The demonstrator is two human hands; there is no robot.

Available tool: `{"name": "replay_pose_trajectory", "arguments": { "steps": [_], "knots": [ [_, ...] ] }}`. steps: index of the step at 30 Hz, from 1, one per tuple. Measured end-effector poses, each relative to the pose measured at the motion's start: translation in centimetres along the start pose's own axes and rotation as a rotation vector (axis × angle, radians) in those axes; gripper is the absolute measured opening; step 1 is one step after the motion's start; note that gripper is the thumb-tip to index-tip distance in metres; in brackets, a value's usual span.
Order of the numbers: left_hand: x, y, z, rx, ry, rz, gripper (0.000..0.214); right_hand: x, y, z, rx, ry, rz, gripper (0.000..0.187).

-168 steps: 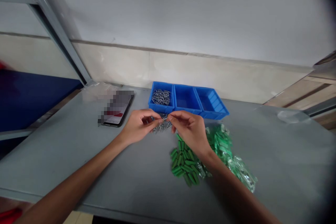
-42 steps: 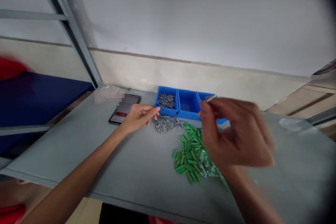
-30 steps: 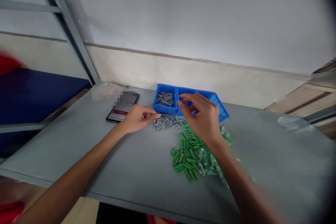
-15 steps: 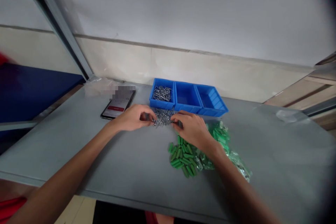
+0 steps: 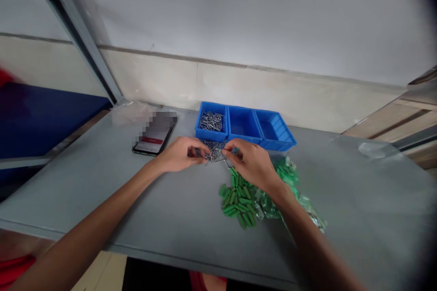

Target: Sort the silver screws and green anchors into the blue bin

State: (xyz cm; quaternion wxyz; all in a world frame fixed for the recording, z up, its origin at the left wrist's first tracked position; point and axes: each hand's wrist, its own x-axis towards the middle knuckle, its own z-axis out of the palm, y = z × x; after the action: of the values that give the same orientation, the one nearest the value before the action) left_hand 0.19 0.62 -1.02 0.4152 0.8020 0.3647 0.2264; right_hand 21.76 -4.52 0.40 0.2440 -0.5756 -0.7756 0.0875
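A small heap of silver screws (image 5: 214, 153) lies on the grey table in front of the blue bins. My left hand (image 5: 182, 153) is at the heap's left side, its thumb and fingers curled in on screws at the fingertips. From the right, my right hand (image 5: 252, 163) reaches over the heap with thumb and forefinger pinched on a screw (image 5: 225, 161), its shank pointing down. Below that hand spreads a pile of green wall plugs (image 5: 239, 202). More screws (image 5: 211, 121) fill the left blue bin.
Three joined blue bins (image 5: 245, 141) stand near the wall; the middle and right ones show bare floors. A phone (image 5: 150, 145) and a clear plastic bag (image 5: 129, 112) lie at left. Bags of green plugs (image 5: 287, 175) sit under and beside my right forearm. A metal frame (image 5: 85, 41) rises at left.
My left hand has shifted slightly right, closer to the middle of the heap. My right hand's fingers have lifted a little, and a screw now shows below them.
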Motion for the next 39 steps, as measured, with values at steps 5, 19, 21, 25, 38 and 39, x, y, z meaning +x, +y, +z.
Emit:
{"name": "replay_pose_trajectory", "arguments": {
  "steps": [5,19,21,25,38,39],
  "knots": [
    [0.0,1.0,0.6,-0.133,0.112,0.006,0.024,0.0,-0.8,0.6,0.32,0.045,0.047,0.011],
    [-0.2,1.1,0.6,-0.197,0.164,0.093,0.017,-0.1,-1.7,0.8,0.892,0.105,0.088,0.012],
    [-0.2,1.0,0.8,-0.188,0.166,0.107,0.016,-0.1,-1.9,0.8,0.849,0.098,0.081,0.013],
    [-0.1,0.9,1.0,-0.165,0.189,0.109,0.015,-0.3,-2.4,0.7,0.805,0.097,0.05,0.013],
    [-0.4,2.3,1.1,-0.173,0.322,0.138,0.015,0.1,-1.6,0.4,0.799,-0.005,0.234,0.012],
    [-0.4,2.5,1.2,-0.194,0.345,0.155,0.014,0.0,-1.8,0.4,0.832,-0.022,0.242,0.012]
  ]
}}
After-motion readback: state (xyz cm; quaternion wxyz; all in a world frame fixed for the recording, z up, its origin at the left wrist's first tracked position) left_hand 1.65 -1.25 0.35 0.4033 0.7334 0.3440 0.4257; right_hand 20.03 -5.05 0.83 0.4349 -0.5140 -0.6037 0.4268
